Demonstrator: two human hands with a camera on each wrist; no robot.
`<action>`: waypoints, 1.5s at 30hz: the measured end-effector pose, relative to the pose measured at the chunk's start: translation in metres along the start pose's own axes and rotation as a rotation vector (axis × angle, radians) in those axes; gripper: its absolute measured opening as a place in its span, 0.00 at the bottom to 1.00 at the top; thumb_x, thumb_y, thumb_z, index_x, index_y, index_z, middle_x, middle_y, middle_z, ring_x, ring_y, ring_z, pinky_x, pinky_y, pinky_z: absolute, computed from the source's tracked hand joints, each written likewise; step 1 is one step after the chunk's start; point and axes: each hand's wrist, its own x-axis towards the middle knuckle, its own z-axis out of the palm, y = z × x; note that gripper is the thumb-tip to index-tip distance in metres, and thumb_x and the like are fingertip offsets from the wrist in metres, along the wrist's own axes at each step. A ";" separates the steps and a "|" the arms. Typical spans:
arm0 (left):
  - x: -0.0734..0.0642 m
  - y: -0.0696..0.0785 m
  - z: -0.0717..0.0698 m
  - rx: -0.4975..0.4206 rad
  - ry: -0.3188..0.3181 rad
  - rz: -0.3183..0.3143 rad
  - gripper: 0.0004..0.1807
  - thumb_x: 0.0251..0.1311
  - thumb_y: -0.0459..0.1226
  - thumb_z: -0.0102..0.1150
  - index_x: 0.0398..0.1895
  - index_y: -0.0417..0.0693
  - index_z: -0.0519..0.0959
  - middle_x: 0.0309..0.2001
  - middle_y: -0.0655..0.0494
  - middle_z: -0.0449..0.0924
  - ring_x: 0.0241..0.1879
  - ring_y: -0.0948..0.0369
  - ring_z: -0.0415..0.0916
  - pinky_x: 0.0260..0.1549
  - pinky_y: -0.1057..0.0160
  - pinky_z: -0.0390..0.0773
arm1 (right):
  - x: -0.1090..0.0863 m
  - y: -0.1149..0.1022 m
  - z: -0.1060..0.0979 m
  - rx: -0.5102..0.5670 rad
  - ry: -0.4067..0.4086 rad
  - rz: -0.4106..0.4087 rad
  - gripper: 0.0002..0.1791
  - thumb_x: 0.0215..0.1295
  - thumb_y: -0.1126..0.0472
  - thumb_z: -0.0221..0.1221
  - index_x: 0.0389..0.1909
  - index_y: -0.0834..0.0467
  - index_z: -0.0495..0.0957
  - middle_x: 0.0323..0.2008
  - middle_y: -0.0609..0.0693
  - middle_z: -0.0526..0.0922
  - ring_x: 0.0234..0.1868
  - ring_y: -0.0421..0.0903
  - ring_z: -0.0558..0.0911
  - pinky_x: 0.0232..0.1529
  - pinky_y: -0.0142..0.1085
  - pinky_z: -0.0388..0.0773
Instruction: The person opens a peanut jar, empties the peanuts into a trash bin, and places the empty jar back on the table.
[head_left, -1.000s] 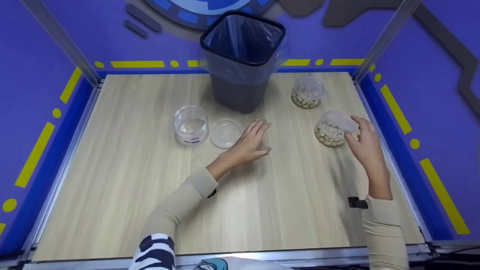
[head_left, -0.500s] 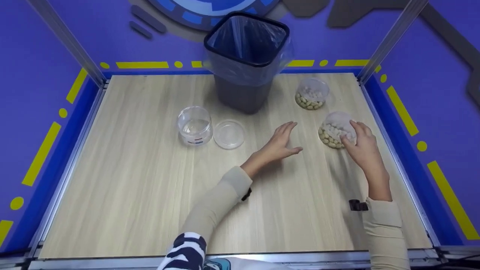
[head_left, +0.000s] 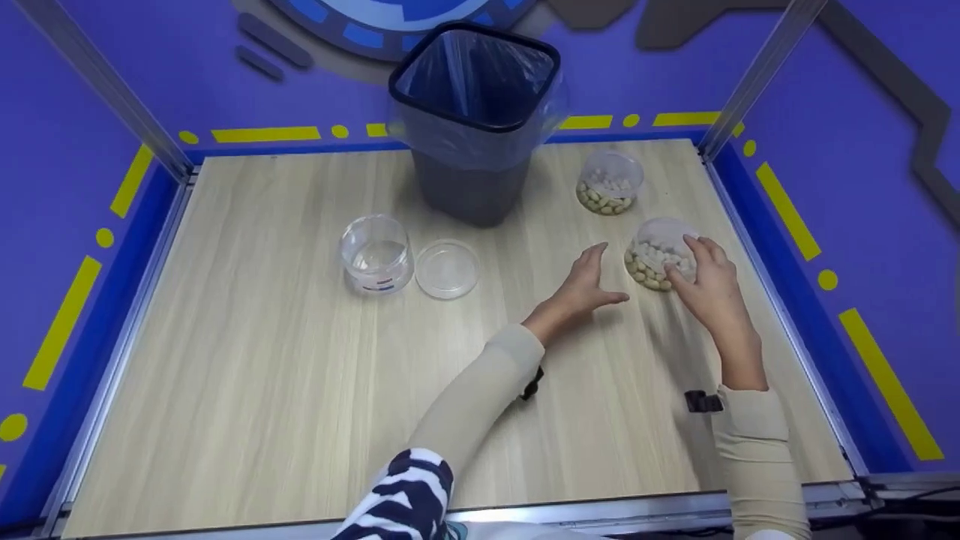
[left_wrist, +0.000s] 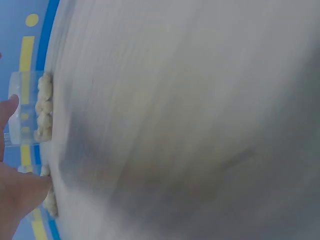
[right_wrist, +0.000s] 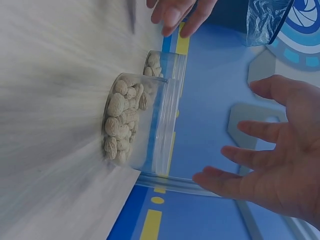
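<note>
A clear round jar point(head_left: 660, 251) part-filled with peanuts in the shell point(right_wrist: 122, 120) stands on the right of the table. My right hand point(head_left: 709, 289) is at its right side in the head view, thumb and fingers spread over the rim. In the right wrist view that hand point(right_wrist: 280, 150) shows loosely spread fingers, with a gap between them and the jar. Left of the jar, my left hand point(head_left: 577, 291) reaches toward it with thumb and fingers apart, holding nothing. The left wrist view catches only part of the left hand point(left_wrist: 22, 192).
Behind the nearer jar stands a second jar of peanuts point(head_left: 610, 184). An empty clear jar point(head_left: 375, 255) is at centre left, a clear round lid point(head_left: 448, 270) lying beside it. A bin with a plastic liner point(head_left: 476, 176) stands at the back; blue panels point(head_left: 847, 225) enclose the table.
My left hand has moved right, from beside the lid to near the closer peanut jar. My right hand has come slightly further over that jar. The jars have stayed in place.
</note>
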 end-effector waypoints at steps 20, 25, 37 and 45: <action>0.046 0.008 0.030 -0.179 0.079 -0.056 0.66 0.46 0.36 0.82 0.82 0.47 0.43 0.80 0.48 0.47 0.79 0.56 0.49 0.73 0.67 0.58 | 0.016 -0.013 0.008 0.004 -0.034 -0.020 0.37 0.75 0.53 0.56 0.77 0.65 0.57 0.75 0.72 0.52 0.73 0.75 0.54 0.67 0.70 0.58; 0.051 0.012 0.040 -0.254 0.104 -0.026 0.69 0.44 0.36 0.83 0.82 0.44 0.41 0.80 0.46 0.47 0.78 0.54 0.51 0.73 0.64 0.58 | 0.014 -0.014 0.008 0.023 -0.011 -0.034 0.36 0.74 0.55 0.57 0.76 0.65 0.59 0.75 0.71 0.54 0.73 0.75 0.56 0.67 0.70 0.59; 0.066 0.026 0.066 -0.166 0.248 -0.092 0.65 0.45 0.38 0.83 0.80 0.39 0.47 0.78 0.44 0.55 0.77 0.55 0.55 0.73 0.68 0.57 | 0.009 -0.009 0.007 0.036 0.022 -0.036 0.33 0.73 0.58 0.58 0.73 0.67 0.62 0.74 0.73 0.56 0.71 0.75 0.58 0.69 0.69 0.57; 0.067 0.026 0.076 0.028 0.310 -0.106 0.58 0.43 0.43 0.84 0.75 0.40 0.57 0.70 0.46 0.64 0.70 0.54 0.65 0.70 0.67 0.64 | 0.006 -0.003 0.008 0.026 0.023 -0.029 0.32 0.72 0.59 0.58 0.73 0.68 0.63 0.73 0.73 0.57 0.71 0.76 0.59 0.69 0.68 0.58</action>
